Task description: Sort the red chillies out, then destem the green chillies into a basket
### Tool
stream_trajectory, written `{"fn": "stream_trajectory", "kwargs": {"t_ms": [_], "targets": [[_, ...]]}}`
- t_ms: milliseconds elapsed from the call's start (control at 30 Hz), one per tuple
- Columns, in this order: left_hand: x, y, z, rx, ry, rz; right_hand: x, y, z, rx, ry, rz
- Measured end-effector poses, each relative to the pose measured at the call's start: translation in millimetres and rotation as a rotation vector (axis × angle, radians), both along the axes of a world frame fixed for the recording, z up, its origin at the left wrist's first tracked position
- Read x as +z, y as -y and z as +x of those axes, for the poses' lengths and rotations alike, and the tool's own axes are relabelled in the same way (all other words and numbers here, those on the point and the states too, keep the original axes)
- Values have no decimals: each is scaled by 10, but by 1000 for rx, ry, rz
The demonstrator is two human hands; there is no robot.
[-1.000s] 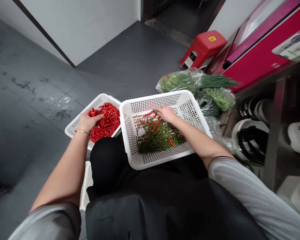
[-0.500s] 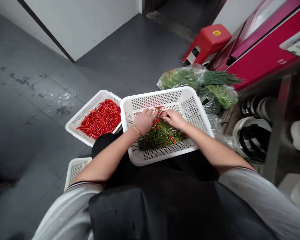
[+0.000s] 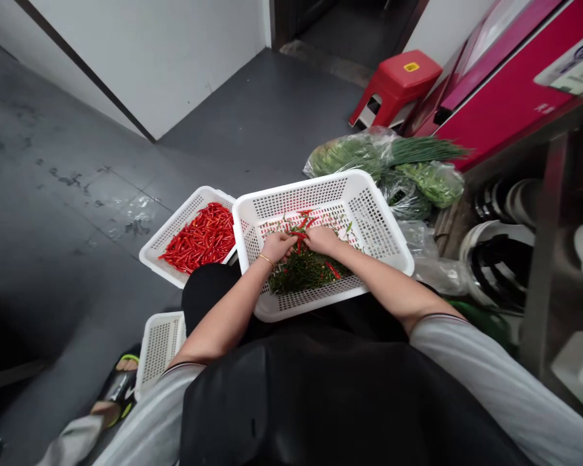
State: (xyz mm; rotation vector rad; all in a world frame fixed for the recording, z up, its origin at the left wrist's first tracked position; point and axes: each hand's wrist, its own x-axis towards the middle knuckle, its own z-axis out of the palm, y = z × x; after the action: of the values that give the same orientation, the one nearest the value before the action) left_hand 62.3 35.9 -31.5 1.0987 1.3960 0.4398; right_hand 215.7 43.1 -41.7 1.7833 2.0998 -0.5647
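A white perforated basket [image 3: 396, 243] rests on my lap. In it lie green chili stems [image 3: 306, 272] with a few red chilies among them. My left hand [image 3: 276, 247] is closed in a pinch on a red chili [image 3: 298, 235] over the stems. From the other side my right hand [image 3: 323, 240] meets it, its fingers also closed at the same chili; the fingertips are partly hidden. Another white basket [image 3: 150, 254], to the left, holds a heap of red chilies [image 3: 201, 238].
A further white basket [image 3: 161, 343] stands at lower left, beside another person's sandalled foot [image 3: 119, 382]. Bagged green vegetables [image 3: 347, 157] lie beyond my basket, near a red stool [image 3: 398, 84]. Stacked pots [image 3: 498, 265] sit on the right. A white wall panel [image 3: 165, 65] juts in ahead.
Both hands have come closer together and lower, and their fingers now pinch a chili. The stems have been spread toward the far side. A sandalled foot has come into view at lower left.
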Motion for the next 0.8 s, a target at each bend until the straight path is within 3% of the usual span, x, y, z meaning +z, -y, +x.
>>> {"fn": "stream_trajectory", "kwargs": {"t_ms": [167,333,400,467,533,567,633,700,800], "targets": [[-46,92,145,118,298,-90,305,347,173,164,-100,80],[-12,118,88,8,561,-399,457,515,293,324,-559,53],[-15,95,55,1,591,-455,453,422,402,327,-714,-62],[-36,49,20,101,610,-447,413,218,549,278,-739,-284],[-62,-5,-17,248,610,-390,329,-67,691,198,-583,-472],[-73,-28,-34,306,614,-342,267,-217,742,142,-437,-470],[-83,-54,-57,329,658,-253,104,-485,777,37,-160,-227],[-75,-51,-59,279,728,-212,-87,-663,722,4,-26,49],[-54,-22,-38,252,751,-229,-314,-745,580,34,10,208]]}}
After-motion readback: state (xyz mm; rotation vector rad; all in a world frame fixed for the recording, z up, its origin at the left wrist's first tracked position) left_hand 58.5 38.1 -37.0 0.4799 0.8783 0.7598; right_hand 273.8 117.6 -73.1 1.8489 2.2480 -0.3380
